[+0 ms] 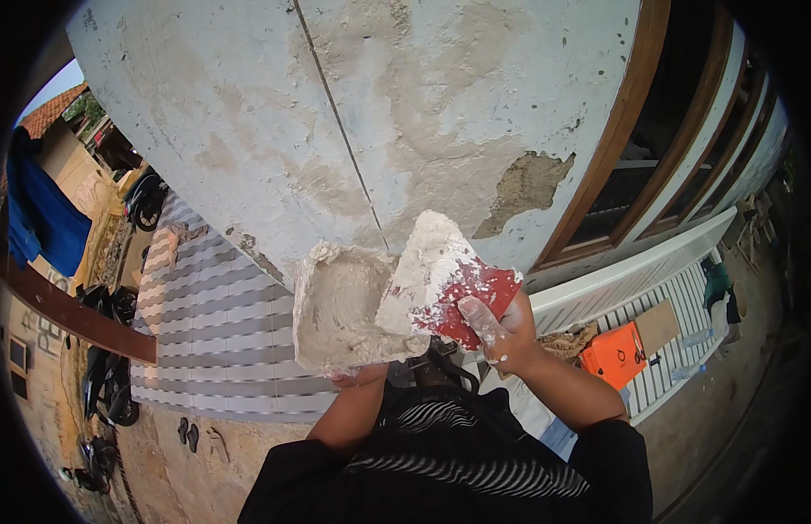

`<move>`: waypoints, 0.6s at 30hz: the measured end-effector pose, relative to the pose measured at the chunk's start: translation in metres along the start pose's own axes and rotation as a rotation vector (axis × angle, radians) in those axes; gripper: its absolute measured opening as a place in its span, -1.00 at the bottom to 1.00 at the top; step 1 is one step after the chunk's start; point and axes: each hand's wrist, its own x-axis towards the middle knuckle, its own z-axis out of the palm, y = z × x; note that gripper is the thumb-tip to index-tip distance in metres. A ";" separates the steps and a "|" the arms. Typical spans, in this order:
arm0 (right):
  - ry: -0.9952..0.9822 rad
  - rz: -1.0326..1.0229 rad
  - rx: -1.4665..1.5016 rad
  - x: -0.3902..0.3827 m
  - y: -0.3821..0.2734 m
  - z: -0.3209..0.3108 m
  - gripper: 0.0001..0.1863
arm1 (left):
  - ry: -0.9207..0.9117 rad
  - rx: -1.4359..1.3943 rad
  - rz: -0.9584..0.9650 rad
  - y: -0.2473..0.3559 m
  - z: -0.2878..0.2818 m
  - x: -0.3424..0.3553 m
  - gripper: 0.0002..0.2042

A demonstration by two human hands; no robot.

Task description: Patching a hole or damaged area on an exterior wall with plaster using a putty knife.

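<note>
My left hand [360, 376] supports a plaster-caked rectangular tub [302, 319] from below; most of its fingers are hidden under the tub. Wet, pale grey plaster [344, 293] lines the inside, smeared with scrape marks. In my right hand [503, 334] is a red putty scraper [486, 293], its blade thickly coated with whitish plaster. The thumb presses on the scraper's red face, and the coated blade overlaps the tub's right side. White residue covers that thumb and fingers. Just beyond both hands rises a pale wall [240, 96] with patchy plaster.
A dark crack line [336, 113] runs down the wall, beside a rough bare patch [529, 188]. Brown-framed windows [637, 113] stand at right, above a white slatted bench [589, 306] bearing an orange box [617, 356]. Left are striped floor tiles [222, 336], sandals [191, 435] and motorbikes [117, 384].
</note>
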 end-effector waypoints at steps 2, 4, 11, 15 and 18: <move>0.041 -0.119 -0.010 0.004 -0.001 0.006 -0.78 | -0.006 0.015 0.002 -0.009 -0.005 0.009 -0.15; 0.075 -0.108 0.032 0.006 0.003 0.010 -0.78 | -0.008 0.037 0.007 -0.018 -0.007 0.016 -0.14; 0.127 -0.065 0.128 0.014 0.016 0.022 -0.78 | 0.021 0.135 0.024 -0.012 -0.026 0.011 -0.13; 0.099 -0.012 0.136 0.016 0.028 0.023 -0.80 | 0.052 0.196 0.041 -0.013 -0.034 0.007 -0.13; 0.072 -0.019 0.111 0.016 0.036 0.024 -0.79 | 0.072 0.238 0.058 -0.023 -0.036 0.010 -0.12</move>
